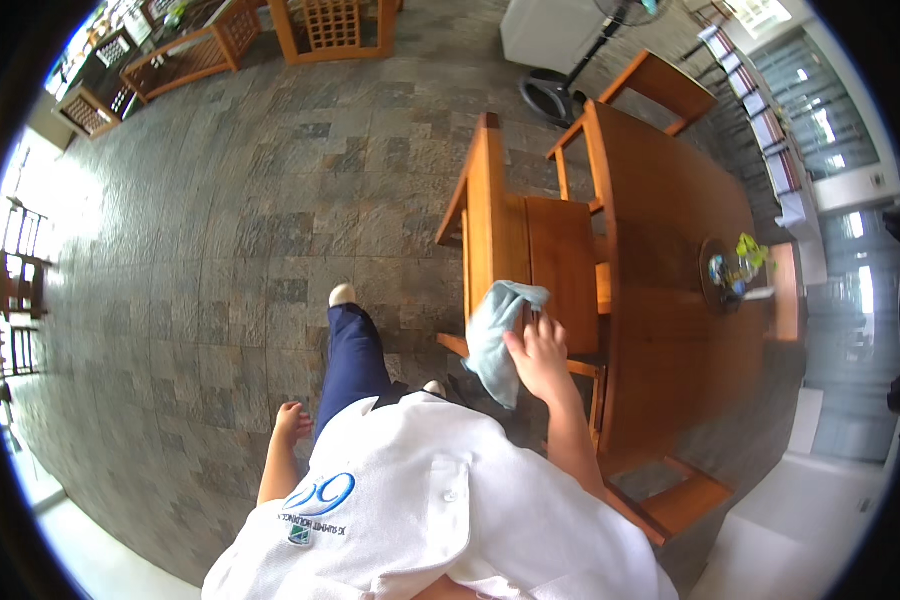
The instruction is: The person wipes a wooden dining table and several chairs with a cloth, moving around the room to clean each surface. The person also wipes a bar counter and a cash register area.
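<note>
My right hand [541, 358] is at a light blue-green cloth [495, 337], which hangs against the side of a wooden chair [559, 262]. Part of the cloth lies beyond the fingers, and how firmly they grip it is not plain. Low on the other side of my body, my left hand [293, 421] hangs over the stone floor with its fingers curled; nothing shows in it. A large wooden table [667, 360] stands to the right of the chair, bearing a small round tray [709, 281] with a green-leaved plant [750, 249].
Grey stone tiles [217, 247] cover the floor. More wooden chairs [664, 94] stand around the table. A pedestal fan's round base [549, 96] is beyond it, beside a white box-like object [544, 34]. Wooden lattice furniture [334, 30] stands at the far side.
</note>
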A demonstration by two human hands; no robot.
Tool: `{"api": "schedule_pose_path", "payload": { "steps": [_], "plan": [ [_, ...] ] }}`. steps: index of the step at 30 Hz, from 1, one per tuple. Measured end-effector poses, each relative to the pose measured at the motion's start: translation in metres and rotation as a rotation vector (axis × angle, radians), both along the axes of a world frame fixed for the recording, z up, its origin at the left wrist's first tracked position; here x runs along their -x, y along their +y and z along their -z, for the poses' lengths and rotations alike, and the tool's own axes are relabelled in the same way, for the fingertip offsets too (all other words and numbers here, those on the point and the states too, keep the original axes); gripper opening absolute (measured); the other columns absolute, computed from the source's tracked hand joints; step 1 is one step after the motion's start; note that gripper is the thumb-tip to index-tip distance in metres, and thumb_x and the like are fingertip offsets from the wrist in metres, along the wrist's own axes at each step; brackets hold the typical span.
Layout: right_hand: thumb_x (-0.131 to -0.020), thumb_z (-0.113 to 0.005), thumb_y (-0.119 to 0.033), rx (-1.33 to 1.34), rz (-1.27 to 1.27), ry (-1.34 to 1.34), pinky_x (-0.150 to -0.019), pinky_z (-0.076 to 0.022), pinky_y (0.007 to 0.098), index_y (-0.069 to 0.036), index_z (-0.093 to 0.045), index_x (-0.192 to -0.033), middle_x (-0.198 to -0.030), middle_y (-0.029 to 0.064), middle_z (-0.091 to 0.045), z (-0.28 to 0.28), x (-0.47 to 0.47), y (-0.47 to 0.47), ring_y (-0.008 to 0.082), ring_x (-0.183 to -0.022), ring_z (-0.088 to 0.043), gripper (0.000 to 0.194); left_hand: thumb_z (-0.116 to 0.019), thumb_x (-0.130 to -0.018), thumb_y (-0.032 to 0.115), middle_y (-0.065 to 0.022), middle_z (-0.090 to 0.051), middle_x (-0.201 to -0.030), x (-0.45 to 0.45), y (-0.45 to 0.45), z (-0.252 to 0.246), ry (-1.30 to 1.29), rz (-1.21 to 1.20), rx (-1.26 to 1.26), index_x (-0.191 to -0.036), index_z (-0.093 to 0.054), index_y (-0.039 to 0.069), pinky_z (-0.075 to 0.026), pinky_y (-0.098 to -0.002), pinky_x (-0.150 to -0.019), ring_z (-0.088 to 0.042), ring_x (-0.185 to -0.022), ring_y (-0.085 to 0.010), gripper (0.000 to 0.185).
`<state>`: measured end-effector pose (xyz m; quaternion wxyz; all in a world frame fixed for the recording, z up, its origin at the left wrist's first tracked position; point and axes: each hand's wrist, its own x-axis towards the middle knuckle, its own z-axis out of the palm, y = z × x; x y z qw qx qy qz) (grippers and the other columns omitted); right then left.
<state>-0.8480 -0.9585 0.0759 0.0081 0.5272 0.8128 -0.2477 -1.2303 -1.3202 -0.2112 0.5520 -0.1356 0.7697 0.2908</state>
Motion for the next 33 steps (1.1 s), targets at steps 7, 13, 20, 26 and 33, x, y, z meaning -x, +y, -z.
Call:
{"api": "schedule_pose_path", "payload": {
  "steps": [7, 13, 20, 26, 33],
  "plan": [
    [-0.089, -0.055, -0.058, 0.203, 0.713, 0.323, -0.076, -0.0491, 0.0378, 0.006, -0.066, -0.096, -0.081, 0.0169, -0.068, 0.055, 0.097, 0.122, 0.028, -0.082, -0.065, 0.065, -0.056, -0.094, 0.03, -0.0084, -0.063, -0.1, 0.095, 0.063, 0.046, 0.085, 0.249, -0.181, -0.122, -0.056, 0.008, -0.05, -0.0343, -0.062, -0.061, -0.078, -0.019, 0.035],
    [-0.085, -0.055, -0.065, 0.884, 0.836, 0.815, -0.085, -0.0469, 0.03, 0.0, -0.063, -0.11, -0.104, 0.009, -0.066, 0.07, 0.133, 0.233, 0.0171, -0.093, -0.061, 0.07, -0.054, -0.094, 0.03, -0.0131, -0.061, -0.098, 0.267, 0.122, 0.028, -0.099, -0.018, -0.013, -0.128, -0.048, 0.01, -0.053, -0.0411, -0.064, -0.065, -0.082, -0.0271, 0.04],
    [-0.094, -0.049, -0.053, 0.955, 0.709, 0.997, -0.078, -0.0495, 0.0268, -0.002, -0.061, -0.115, -0.103, 0.0063, -0.067, 0.098, 0.179, 0.341, 0.0148, -0.088, -0.063, 0.056, -0.055, -0.093, 0.026, -0.0098, -0.061, -0.088, 0.445, 0.326, 0.017, 0.248, 0.055, -0.084, -0.115, -0.054, 0.006, -0.049, -0.0352, -0.046, -0.062, -0.064, -0.0219, 0.029],
    [-0.099, -0.049, -0.041, 1.181, 0.893, 1.018, -0.073, -0.0509, 0.027, -0.005, -0.062, -0.113, -0.097, 0.0054, -0.067, 0.095, 0.19, 0.374, 0.013, -0.08, -0.063, 0.041, -0.052, -0.095, 0.023, -0.009, -0.062, -0.094, 0.411, 0.581, -0.021, 0.139, 0.373, -0.292, -0.12, -0.054, 0.009, -0.053, -0.034, -0.061, -0.064, -0.076, -0.0207, 0.029],
    [-0.096, -0.051, -0.046, 0.939, 1.148, 1.119, -0.065, -0.0503, 0.0333, -0.008, -0.064, -0.085, -0.078, 0.0049, -0.066, 0.127, 0.169, 0.407, 0.0178, -0.066, -0.062, 0.042, -0.052, -0.096, 0.025, -0.0108, -0.065, -0.095, 0.329, 0.76, -0.07, -0.127, 0.643, -0.263, -0.124, -0.053, 0.006, -0.055, -0.0346, -0.065, -0.067, -0.078, -0.023, 0.033]
  ]
}}
